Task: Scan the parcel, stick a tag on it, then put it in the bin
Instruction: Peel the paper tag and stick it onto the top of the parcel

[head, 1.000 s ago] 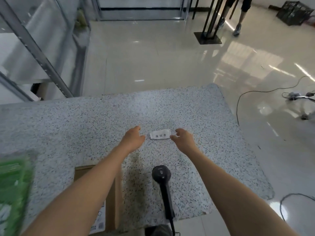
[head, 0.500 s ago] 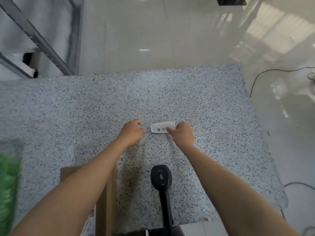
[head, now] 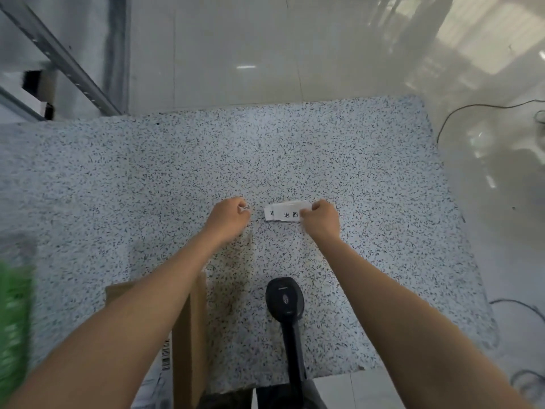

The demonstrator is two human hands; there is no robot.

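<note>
Two hands work at mid-frame over a speckled desk (head: 295, 149). The right hand (head: 323, 221) pinches the right end of a strip of white tags (head: 284, 212), which lies flat on the desk with its long axis running left to right across the frame. The left hand (head: 230, 219) sits just beside the strip's left end, apart from it by a narrow gap; its fingers are curled with something small and pale at the tips, possibly a peeled tag, but that cannot be told for certain.

The parcel (head: 188, 326), a brown cardboard box with a barcode label on its near face, stands at lower left of the frame, largely under the left forearm, so it lies back toward the person from both hands and nearer the left one. Judged from this, carrying a tag to the parcel calls for drawing the left hand back toward the lower left.

A black handheld scanner (head: 284, 299) stands at lower centre between the forearms, just right of the parcel and near the return path. A blurred green object (head: 13, 326) occupies the left edge; whether it is the bin cannot be told.
</note>
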